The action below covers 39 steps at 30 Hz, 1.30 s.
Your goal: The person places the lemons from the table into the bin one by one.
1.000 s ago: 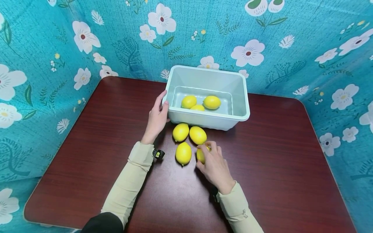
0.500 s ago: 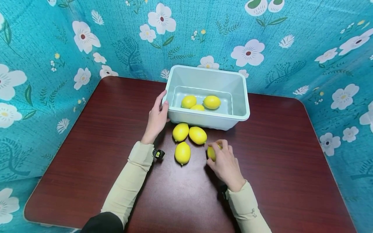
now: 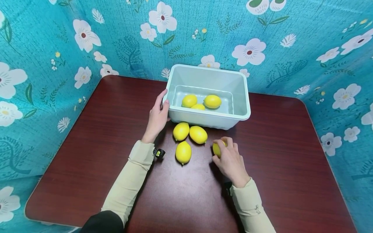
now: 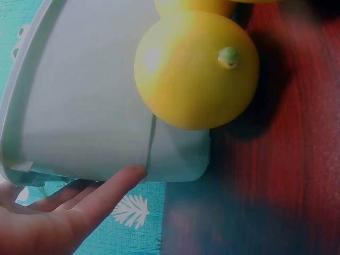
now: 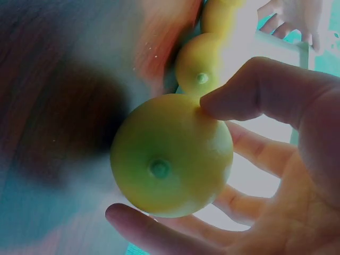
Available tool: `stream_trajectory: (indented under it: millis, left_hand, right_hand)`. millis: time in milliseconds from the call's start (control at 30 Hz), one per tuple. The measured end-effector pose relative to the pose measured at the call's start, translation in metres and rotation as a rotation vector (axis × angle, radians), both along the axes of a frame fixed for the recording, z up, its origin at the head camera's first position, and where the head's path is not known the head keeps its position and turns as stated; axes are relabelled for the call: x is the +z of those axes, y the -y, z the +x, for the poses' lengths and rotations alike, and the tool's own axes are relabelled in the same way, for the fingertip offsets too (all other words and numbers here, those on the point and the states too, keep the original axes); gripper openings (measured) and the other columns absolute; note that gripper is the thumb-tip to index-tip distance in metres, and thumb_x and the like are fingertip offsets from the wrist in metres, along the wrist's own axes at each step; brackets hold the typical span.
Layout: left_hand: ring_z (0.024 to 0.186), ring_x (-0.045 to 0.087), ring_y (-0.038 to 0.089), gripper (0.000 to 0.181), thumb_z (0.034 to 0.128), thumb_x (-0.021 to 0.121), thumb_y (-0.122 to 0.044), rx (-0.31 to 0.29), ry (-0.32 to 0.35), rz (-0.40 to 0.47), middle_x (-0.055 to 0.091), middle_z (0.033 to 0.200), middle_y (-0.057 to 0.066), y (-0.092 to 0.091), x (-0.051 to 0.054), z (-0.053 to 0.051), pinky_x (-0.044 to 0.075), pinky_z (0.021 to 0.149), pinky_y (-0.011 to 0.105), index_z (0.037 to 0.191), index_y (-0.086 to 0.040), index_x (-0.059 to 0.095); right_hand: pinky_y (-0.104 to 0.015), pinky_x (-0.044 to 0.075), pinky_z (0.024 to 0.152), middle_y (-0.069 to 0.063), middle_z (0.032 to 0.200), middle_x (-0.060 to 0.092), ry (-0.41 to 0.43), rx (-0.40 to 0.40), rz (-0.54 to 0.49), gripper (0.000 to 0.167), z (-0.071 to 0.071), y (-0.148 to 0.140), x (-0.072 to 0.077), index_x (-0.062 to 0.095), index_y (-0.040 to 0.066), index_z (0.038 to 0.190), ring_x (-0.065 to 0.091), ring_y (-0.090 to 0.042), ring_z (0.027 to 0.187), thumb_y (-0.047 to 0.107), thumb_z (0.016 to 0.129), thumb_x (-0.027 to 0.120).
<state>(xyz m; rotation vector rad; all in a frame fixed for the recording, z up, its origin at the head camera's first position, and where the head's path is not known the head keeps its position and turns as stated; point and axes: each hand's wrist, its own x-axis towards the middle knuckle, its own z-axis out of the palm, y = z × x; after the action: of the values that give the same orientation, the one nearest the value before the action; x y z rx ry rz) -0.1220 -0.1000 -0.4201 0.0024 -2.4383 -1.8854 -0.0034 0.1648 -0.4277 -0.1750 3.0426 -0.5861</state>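
Note:
My right hand [image 3: 231, 160] grips a yellow lemon [image 3: 217, 149], its thumb on one side and its fingers round the other. The right wrist view shows that lemon [image 5: 170, 156] from its stem end; I cannot tell whether it touches the table. My left hand [image 3: 158, 119] touches the left end of a pale green-grey plastic bin [image 3: 208, 120]. In the left wrist view its fingers [image 4: 114, 191] lie fairly straight along the bin's wall. Three lemons lie outside in front of the bin: a left one [image 3: 181, 131], a right one [image 3: 198, 135] and a nearer one [image 3: 183, 152].
Three more lemons lie inside the bin, one of them [image 3: 212, 101] towards the right. Everything stands on a dark red-brown wooden table [image 3: 279, 155]. A blue floral cloth [image 3: 201, 35] hangs close behind the bin and along both sides.
My right hand has moved to the right with its lemon, away from the other three. My left hand and the bin have stayed in place.

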Motion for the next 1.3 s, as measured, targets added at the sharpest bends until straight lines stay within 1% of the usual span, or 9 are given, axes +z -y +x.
stream_trajectory:
  millis: [133, 300, 533, 800, 933, 1300]
  left_hand:
    - [0.108, 0.06, 0.028, 0.044, 0.1015, 0.04, -0.044, 0.001, -0.008, -0.002, 0.041, 0.151, 0.0, -0.0004, 0.0014, -0.0001, 0.057, 0.079, 0.052, 0.144, -0.051, 0.031]
    - [0.108, 0.06, 0.028, 0.044, 0.1013, 0.04, -0.044, 0.003, -0.007, -0.006, 0.041, 0.151, 0.001, -0.0011, 0.0007, -0.001, 0.058, 0.078, 0.051, 0.144, -0.051, 0.031]
    - [0.11, 0.06, 0.028, 0.044, 0.101, 0.04, -0.046, 0.003, -0.007, -0.005, 0.041, 0.151, 0.001, -0.0012, 0.0002, -0.001, 0.057, 0.079, 0.052, 0.143, -0.052, 0.031]
    - [0.117, 0.058, 0.029, 0.044, 0.1012, 0.04, -0.045, 0.0, 0.016, 0.012, 0.039, 0.153, -0.001, -0.0017, 0.0021, -0.0009, 0.057, 0.081, 0.052, 0.143, -0.052, 0.031]
    - [0.116, 0.058, 0.029, 0.044, 0.1013, 0.04, -0.044, 0.001, 0.016, 0.01, 0.04, 0.152, -0.001, -0.0014, 0.0014, -0.0007, 0.057, 0.081, 0.052, 0.144, -0.051, 0.032]
    - [0.115, 0.058, 0.029, 0.044, 0.1011, 0.041, -0.045, 0.005, 0.014, 0.009, 0.041, 0.152, 0.001, -0.0012, 0.0015, -0.0002, 0.057, 0.08, 0.052, 0.144, -0.051, 0.032]
  right_hand:
    - [-0.049, 0.046, 0.053, -0.014, 0.136, 0.042, 0.011, -0.004, -0.005, 0.049, -0.0008, 0.0001, -0.0014, 0.059, 0.017, 0.126, 0.046, -0.039, 0.112, 0.014, 0.077, 0.065]
    - [-0.048, 0.046, 0.053, -0.014, 0.137, 0.042, 0.027, -0.008, -0.007, 0.05, -0.002, 0.0018, -0.0052, 0.058, 0.018, 0.127, 0.047, -0.039, 0.111, 0.016, 0.077, 0.066]
    - [-0.049, 0.049, 0.053, -0.014, 0.137, 0.042, 0.015, 0.002, -0.002, 0.049, -0.0019, 0.0031, -0.0093, 0.059, 0.02, 0.126, 0.048, -0.039, 0.11, 0.016, 0.077, 0.066]
    - [-0.048, 0.049, 0.054, -0.014, 0.135, 0.043, 0.004, 0.018, -0.01, 0.049, -0.0014, 0.003, -0.0093, 0.058, 0.019, 0.128, 0.05, -0.039, 0.108, 0.017, 0.079, 0.068]
    - [-0.048, 0.049, 0.054, -0.014, 0.135, 0.043, 0.0, 0.019, -0.016, 0.049, -0.0011, 0.0029, -0.0089, 0.059, 0.019, 0.127, 0.05, -0.039, 0.107, 0.016, 0.08, 0.068]
    - [-0.05, 0.05, 0.057, -0.013, 0.136, 0.043, 0.005, 0.022, -0.016, 0.049, -0.0019, 0.0026, -0.0086, 0.059, 0.019, 0.128, 0.05, -0.039, 0.108, 0.016, 0.08, 0.068]
